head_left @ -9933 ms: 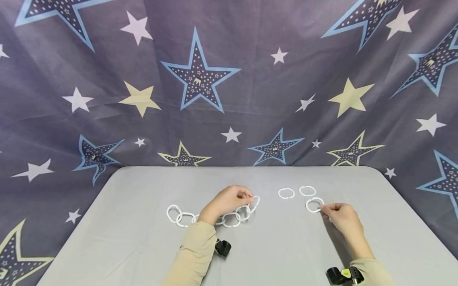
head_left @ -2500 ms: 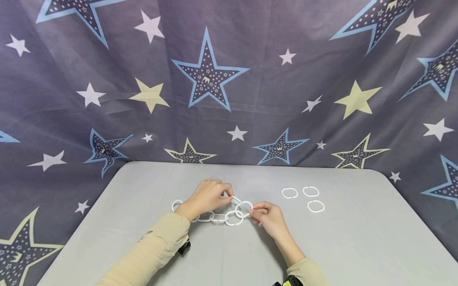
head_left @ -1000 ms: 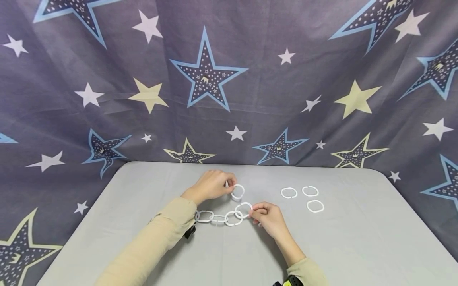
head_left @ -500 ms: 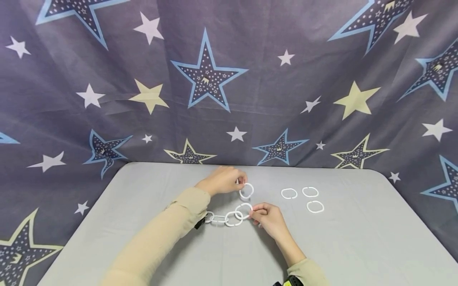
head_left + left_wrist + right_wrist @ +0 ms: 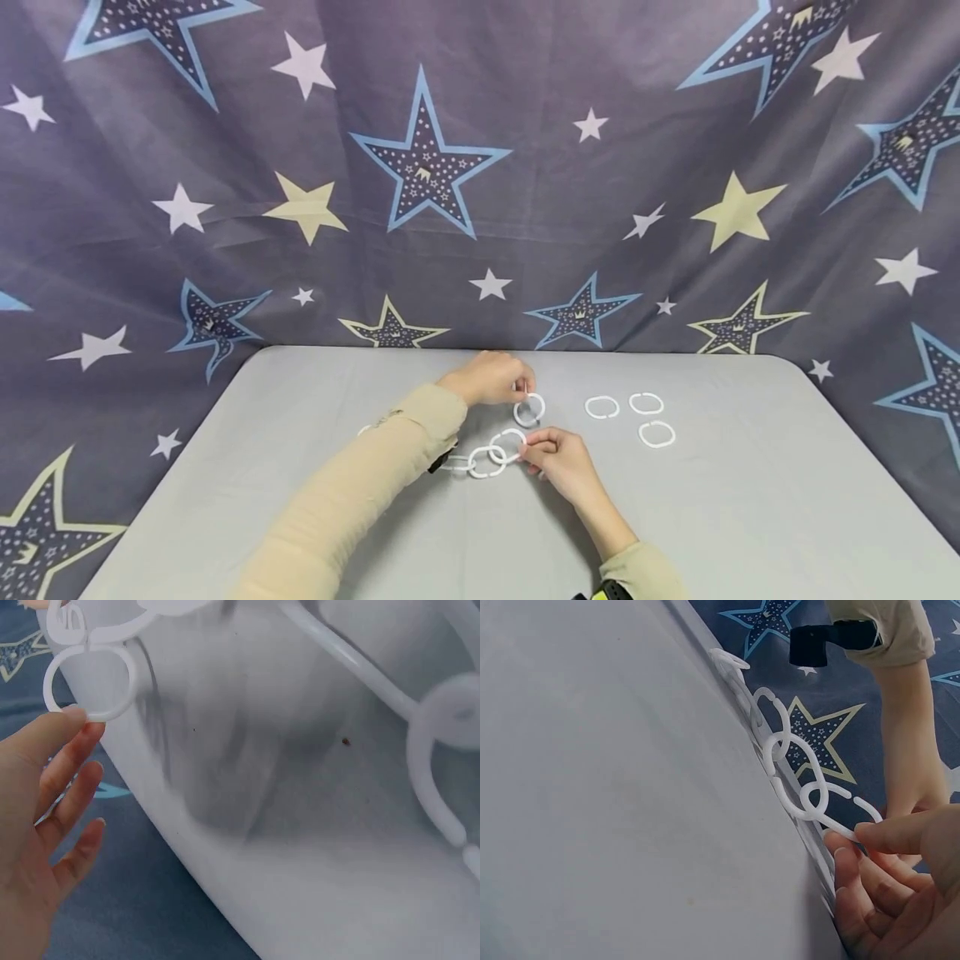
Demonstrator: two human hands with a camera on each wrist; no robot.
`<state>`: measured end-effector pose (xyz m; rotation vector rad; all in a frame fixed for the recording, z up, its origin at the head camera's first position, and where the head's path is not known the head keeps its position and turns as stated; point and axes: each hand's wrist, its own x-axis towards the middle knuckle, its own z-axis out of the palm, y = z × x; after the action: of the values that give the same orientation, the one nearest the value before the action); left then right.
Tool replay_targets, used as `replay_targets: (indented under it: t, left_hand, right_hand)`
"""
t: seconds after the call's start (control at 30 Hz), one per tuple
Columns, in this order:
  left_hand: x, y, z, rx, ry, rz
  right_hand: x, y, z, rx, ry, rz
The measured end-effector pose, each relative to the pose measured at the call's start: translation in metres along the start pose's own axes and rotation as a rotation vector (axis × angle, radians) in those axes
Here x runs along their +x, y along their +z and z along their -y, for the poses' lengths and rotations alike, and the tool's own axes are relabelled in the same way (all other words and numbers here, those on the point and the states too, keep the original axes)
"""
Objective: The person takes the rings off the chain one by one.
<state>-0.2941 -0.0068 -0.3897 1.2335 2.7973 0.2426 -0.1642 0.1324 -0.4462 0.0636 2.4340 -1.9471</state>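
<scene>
Near the far middle of the table, my left hand (image 5: 493, 379) pinches a single white plastic link (image 5: 542, 402), oval with a small gap in it. In the left wrist view that link (image 5: 133, 679) sits between thumb and fingertips. Just nearer and lower, my right hand (image 5: 564, 460) pinches the end link (image 5: 498, 437) of a white plastic chain (image 5: 480, 475). In the head view the two held links look apart. My left forearm covers much of the chain. From the right wrist, several joined links (image 5: 814, 761) trail away from my right fingers.
Three loose white links lie at the right: one link (image 5: 602, 417), a far link (image 5: 647, 412) and a near link (image 5: 656, 447). The grey table (image 5: 750, 500) ends at a star-patterned cloth (image 5: 540, 217) hanging behind it.
Over the last second my left hand has carried its link rightward, from left of the chain's end to just behind it. My right hand has stayed on the end link.
</scene>
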Motion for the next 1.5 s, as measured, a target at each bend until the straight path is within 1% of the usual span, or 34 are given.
replay_targets:
  t: [0.1,0.27,0.37,0.47,0.6,0.73,0.87,0.97,1.17,1.37,1.5]
  left_hand:
    - [0.006,0.004,-0.002,-0.002,-0.009,0.017]
    - [0.016,0.006,-0.006,-0.007,-0.010,0.036]
    - [0.025,0.007,-0.009,0.000,-0.009,0.047]
    - [0.035,0.007,-0.010,0.007,-0.021,0.063]
    - [0.050,0.007,-0.012,-0.013,-0.045,0.077]
    - [0.059,0.008,-0.015,-0.050,-0.067,0.101]
    - [0.062,0.010,-0.021,-0.085,-0.067,0.144]
    - [0.061,0.013,-0.025,-0.109,-0.051,0.152]
    - [0.059,0.017,-0.028,-0.107,-0.043,0.120]
    - [0.060,0.019,-0.026,-0.102,-0.060,0.112]
    - [0.061,0.018,-0.026,-0.096,-0.052,0.105]
  right_hand:
    - [-0.001,0.000,-0.001,0.001,0.002,-0.005]
    - [-0.001,-0.002,-0.001,0.001,0.007,-0.006]
    - [0.000,-0.003,-0.002,-0.003,0.005,-0.009]
    - [0.002,-0.005,-0.002,-0.008,0.004,-0.009]
    - [0.005,-0.005,-0.001,-0.008,-0.009,-0.008]
    - [0.006,-0.005,0.000,0.003,-0.020,-0.003]
    - [0.002,-0.005,-0.002,0.010,-0.013,-0.004]
    - [0.000,-0.004,-0.003,0.004,-0.008,-0.014]
    - [-0.002,-0.002,-0.002,0.005,-0.007,-0.010]
    - [0.001,0.000,-0.005,0.002,-0.003,-0.005]
    - [0.003,-0.001,-0.008,-0.003,-0.002,-0.011]
